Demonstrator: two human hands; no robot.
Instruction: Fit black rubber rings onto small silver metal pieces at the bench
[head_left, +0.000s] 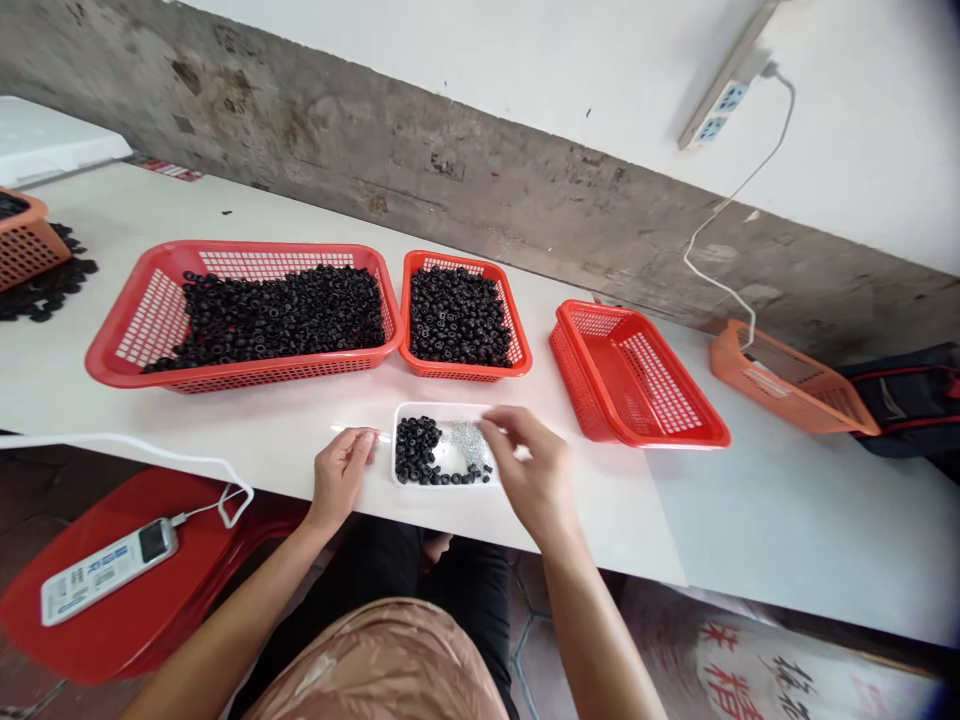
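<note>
A small white tray (450, 461) lies near the table's front edge. Black rubber-like rings (415, 450) fill its left side and run along its front, with small clear pieces (468, 438) heaped on the right. Left of the tray, my left hand (341, 478) is closed in a pinch on a thin white stick (384, 438), whose tip points toward the tray. My right hand (531, 465) hangs over the tray's right end with its fingers pinched together. Whatever those fingertips hold, if anything, is too small to make out.
Behind the tray stand two red baskets (259, 375) (465, 372) of black rings. A red basket (637, 436) and an orange basket (795, 395) are to the right. On a red stool (142, 640) at the left lies a white device (109, 572) with a cable.
</note>
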